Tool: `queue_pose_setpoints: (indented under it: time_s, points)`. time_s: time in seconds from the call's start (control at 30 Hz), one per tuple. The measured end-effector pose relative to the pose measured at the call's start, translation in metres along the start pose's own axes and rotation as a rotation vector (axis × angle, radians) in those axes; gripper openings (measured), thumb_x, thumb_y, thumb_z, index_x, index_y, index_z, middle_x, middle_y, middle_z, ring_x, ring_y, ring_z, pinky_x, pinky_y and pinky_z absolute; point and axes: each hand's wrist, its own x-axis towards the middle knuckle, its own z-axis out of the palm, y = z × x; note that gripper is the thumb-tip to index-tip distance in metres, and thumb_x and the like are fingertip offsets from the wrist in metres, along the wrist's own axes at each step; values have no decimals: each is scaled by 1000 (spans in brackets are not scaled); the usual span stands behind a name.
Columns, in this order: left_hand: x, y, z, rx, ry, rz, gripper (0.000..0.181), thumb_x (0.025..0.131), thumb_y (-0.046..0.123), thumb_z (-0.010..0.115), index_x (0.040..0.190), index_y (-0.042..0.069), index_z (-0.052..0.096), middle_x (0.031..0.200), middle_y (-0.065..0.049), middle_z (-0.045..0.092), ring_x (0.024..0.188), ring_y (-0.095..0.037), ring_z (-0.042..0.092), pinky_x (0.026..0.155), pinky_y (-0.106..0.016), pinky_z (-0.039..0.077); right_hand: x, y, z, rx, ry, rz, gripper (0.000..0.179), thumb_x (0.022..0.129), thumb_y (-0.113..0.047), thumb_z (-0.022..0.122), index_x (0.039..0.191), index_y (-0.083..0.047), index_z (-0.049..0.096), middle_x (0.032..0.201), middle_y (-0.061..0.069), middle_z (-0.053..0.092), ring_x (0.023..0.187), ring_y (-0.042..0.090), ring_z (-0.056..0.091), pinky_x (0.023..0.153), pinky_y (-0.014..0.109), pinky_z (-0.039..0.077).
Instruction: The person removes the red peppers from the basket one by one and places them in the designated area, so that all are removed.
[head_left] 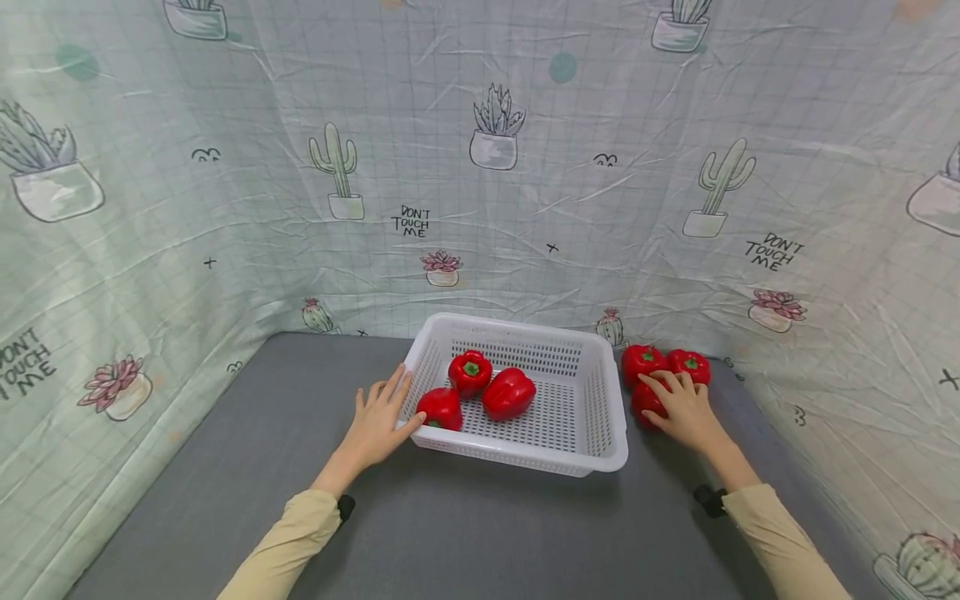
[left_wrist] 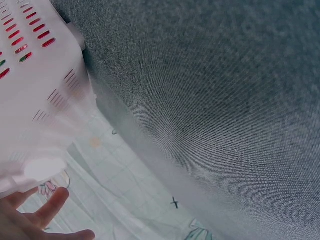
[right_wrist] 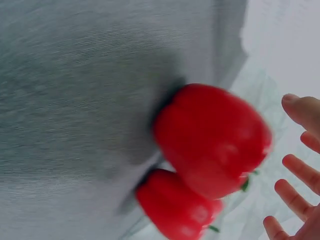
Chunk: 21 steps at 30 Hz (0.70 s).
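Observation:
My left hand (head_left: 375,421) rests at the left front corner of a white plastic basket (head_left: 517,454), its fingers extended along the rim. Inside lie three red bell peppers: one with its green stem up (head_left: 470,373), one on its side (head_left: 509,394), one near my left thumb (head_left: 441,409). To the basket's right, my right hand (head_left: 688,412) hovers over a nearer red bell pepper (head_left: 647,404), partly covering it. Two more peppers, left (head_left: 642,362) and right (head_left: 692,363), sit just behind. In the right wrist view, the spread fingers (right_wrist: 300,200) are apart from the large pepper (right_wrist: 212,137).
A grey cloth-like tabletop (head_left: 480,533) lies under everything. Behind and at both sides hangs a pale curtain (head_left: 480,208) printed with potted cacti, close to the table's back edge and the right-hand peppers. The basket has slotted walls and raised rims.

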Motion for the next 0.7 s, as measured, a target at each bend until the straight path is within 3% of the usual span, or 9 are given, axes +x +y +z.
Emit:
queue_pose_setpoints:
  time_s: [0.4, 0.7]
  points:
    - [0, 4, -4, 13, -40, -17, 75, 82, 50, 50, 141, 9, 27, 148, -11, 22, 119, -35, 34, 95, -71, 16, 31, -30, -38, 56, 171, -165, 56, 68, -17, 75, 118, -6, 53, 110, 16, 54, 98, 33, 43, 75, 52, 35]
    - [0, 3, -5, 23, -38, -24, 75, 82, 50, 51, 140, 9, 27, 148, -12, 23, 118, -36, 35, 95, -70, 16, 64, -58, -68, 75, 214, -272, 55, 69, -16, 74, 119, -5, 54, 109, 16, 56, 98, 31, 45, 79, 52, 36]
